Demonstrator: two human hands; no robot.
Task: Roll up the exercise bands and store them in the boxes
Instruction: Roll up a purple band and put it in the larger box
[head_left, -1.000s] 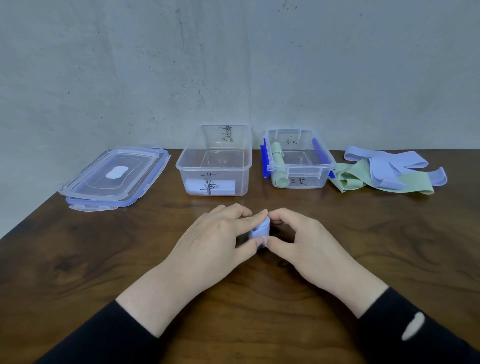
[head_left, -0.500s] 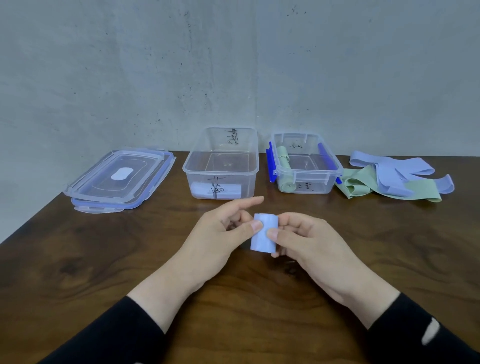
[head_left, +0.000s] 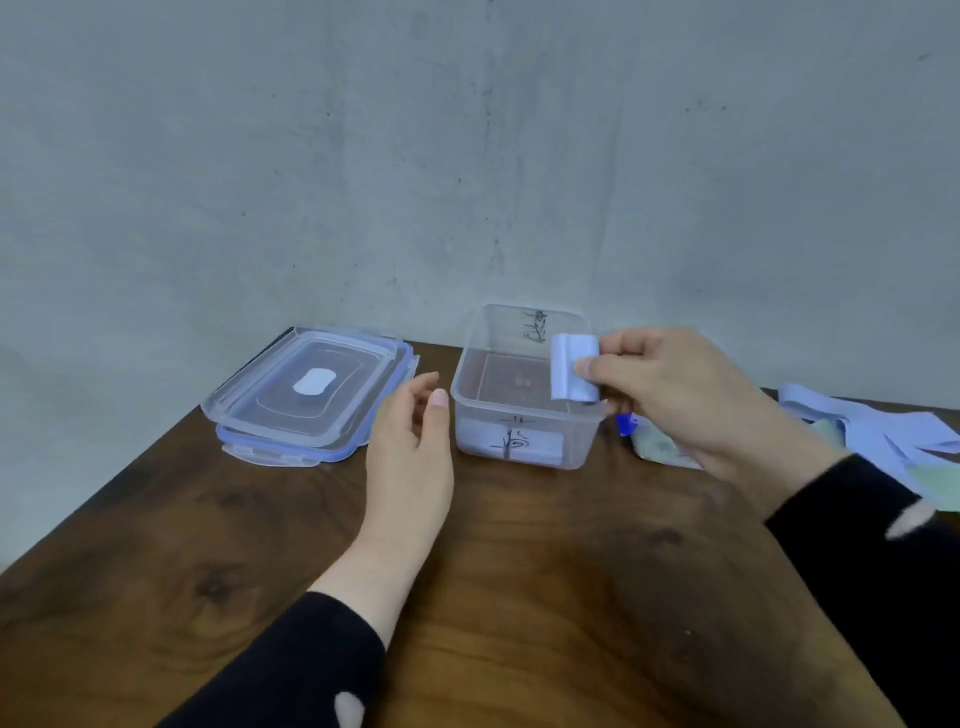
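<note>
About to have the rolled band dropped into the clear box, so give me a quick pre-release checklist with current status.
1. Rolled blue band held by the right hand, thumb pinching it: ok.
2. Roll tight, no loose tail: ok, only the outer edge shows.
3. Roll over the clear box: ok, by its right rim.
4. Box open, lids stacked aside: ok.
5. Left hand open, beside the box, out of the drop path: ok.
6. Box floor free: ok, as far as the clear walls show.

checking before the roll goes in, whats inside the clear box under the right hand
Nothing shows inside the clear box; its bare floor is visible. The purple roll, pinched by the right hand, hangs above it. The roll and hand cover the right rear corner.
</note>
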